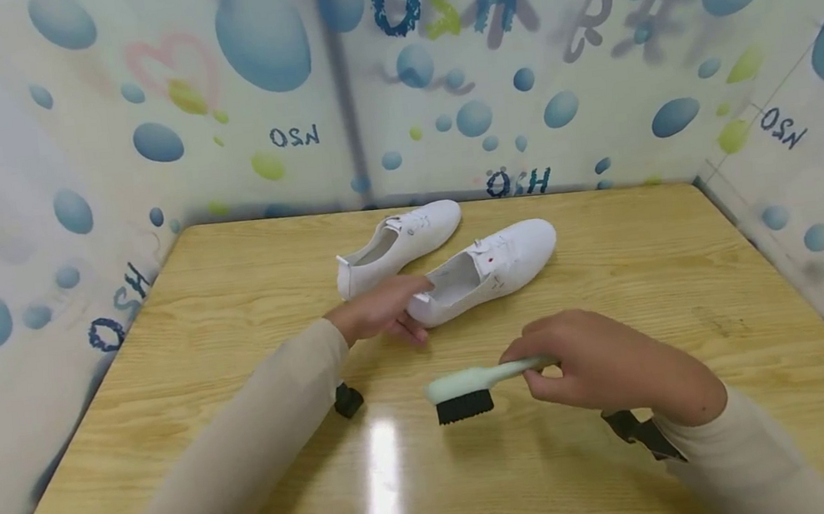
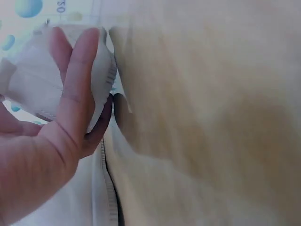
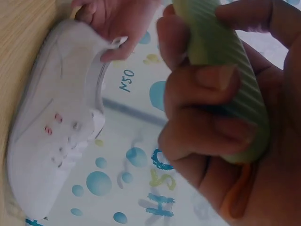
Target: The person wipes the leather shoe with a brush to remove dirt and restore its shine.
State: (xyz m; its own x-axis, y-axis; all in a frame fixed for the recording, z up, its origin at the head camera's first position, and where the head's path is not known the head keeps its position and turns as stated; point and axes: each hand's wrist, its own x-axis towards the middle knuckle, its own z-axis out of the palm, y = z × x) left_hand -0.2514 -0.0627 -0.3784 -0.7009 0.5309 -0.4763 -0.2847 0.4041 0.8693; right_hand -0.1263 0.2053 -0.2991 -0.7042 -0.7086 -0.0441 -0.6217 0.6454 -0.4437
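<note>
Two white lace-up shoes lie side by side on the wooden table, toes toward the far right. At the heel of the nearer shoe (image 1: 517, 254), my left hand (image 1: 381, 306) grips the back, thumb at the opening; in the left wrist view its fingers (image 2: 77, 89) wrap the heel. Just behind and left is the other shoe (image 1: 399, 246). My right hand (image 1: 592, 364) holds a pale green brush (image 1: 463, 383) by its handle, black bristles facing down, in front of the shoes and apart from them. Fingers curl round its ribbed handle (image 3: 225, 70) in the right wrist view.
The wooden table (image 1: 249, 282) is bounded by a back wall (image 1: 379, 84) and side walls covered with blue dots and lettering. Dark straps (image 1: 347, 399) show near both wrists. An orange loop (image 3: 237, 190) hangs at the brush handle's end.
</note>
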